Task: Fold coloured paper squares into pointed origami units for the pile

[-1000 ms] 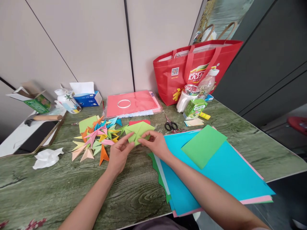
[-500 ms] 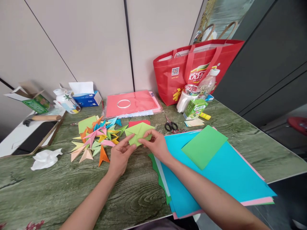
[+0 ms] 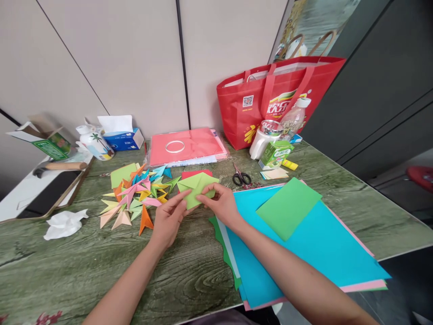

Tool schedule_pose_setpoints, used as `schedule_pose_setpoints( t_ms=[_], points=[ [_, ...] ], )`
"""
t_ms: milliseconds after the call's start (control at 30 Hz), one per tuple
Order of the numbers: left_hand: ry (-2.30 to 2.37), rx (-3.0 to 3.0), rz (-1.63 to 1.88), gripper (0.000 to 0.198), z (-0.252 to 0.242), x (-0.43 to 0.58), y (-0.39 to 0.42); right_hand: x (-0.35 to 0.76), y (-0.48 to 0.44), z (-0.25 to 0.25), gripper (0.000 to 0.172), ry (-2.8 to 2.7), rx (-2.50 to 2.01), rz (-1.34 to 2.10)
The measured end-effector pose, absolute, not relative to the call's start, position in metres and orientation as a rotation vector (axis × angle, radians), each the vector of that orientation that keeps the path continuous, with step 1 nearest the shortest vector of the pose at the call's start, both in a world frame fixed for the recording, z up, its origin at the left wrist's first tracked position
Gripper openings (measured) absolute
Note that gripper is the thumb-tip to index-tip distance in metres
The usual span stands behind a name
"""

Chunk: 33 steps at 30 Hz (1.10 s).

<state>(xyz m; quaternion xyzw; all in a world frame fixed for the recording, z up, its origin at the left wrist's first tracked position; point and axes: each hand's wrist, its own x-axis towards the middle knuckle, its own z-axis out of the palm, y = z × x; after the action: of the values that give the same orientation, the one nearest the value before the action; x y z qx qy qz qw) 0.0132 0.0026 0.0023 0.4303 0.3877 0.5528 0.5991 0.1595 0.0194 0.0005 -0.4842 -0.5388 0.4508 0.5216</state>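
Both hands hold a light green folded paper (image 3: pixel 195 189) above the table, its flaps creased toward the middle. My left hand (image 3: pixel 171 219) grips its lower left side, fingers behind and the thumb near the bottom edge. On the right side, my right hand (image 3: pixel 221 203) pinches the paper between thumb and fingers. Just behind it lies a red paper piece (image 3: pixel 203 173), partly covered. To the left is a pile of folded paper pieces (image 3: pixel 140 192) in many colours. A green sheet (image 3: pixel 289 210) rests on large blue paper (image 3: pixel 304 253) under my right forearm.
Black-handled scissors (image 3: pixel 241 176) lie beyond my right hand. A red bag (image 3: pixel 257 108), white mug (image 3: pixel 262 142) and green box (image 3: pixel 275 154) stand at the back right. Wrapped red paper (image 3: pixel 186 146), a tissue box (image 3: pixel 123 139), crumpled tissue (image 3: pixel 66 225) and a hammer (image 3: pixel 62 167) are further left.
My left thumb has shifted up slightly from the paper's bottom edge, and the left fingers have moved a little. The right hand keeps its pinch. The paper stays nearly in place.
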Motion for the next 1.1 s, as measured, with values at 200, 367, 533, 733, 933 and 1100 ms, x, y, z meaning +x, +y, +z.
schedule_pose_setpoints(
  t_ms=[200,367,533,733,933,1100],
  points=[
    [0.925,1.031,1.234,0.034,0.0016,0.0106,0.0026,0.1616,0.0216,-0.0017,0.022,-1.261,-1.132,1.120],
    [0.935,1.016,1.224,0.037,0.0018,0.0107,0.0029,0.1621,0.0227,-0.0025,0.021,-1.254,-1.126,1.124],
    [0.949,1.007,1.217,0.040,0.0025,0.0122,0.0025,0.1615,0.0225,-0.0015,0.019,-1.246,-1.111,1.140],
    [0.970,0.996,1.240,0.038,0.0018,0.0141,0.0011,0.1617,0.0225,-0.0009,0.017,-1.263,-1.113,1.130],
    [0.969,1.037,1.255,0.032,0.0036,0.0142,0.0006,0.1614,0.0217,0.0013,0.017,-1.278,-1.141,1.116],
    [0.912,1.001,1.229,0.028,0.0066,0.0123,0.0019,0.1619,0.0207,0.0017,0.018,-1.298,-1.160,1.097]
  ],
)
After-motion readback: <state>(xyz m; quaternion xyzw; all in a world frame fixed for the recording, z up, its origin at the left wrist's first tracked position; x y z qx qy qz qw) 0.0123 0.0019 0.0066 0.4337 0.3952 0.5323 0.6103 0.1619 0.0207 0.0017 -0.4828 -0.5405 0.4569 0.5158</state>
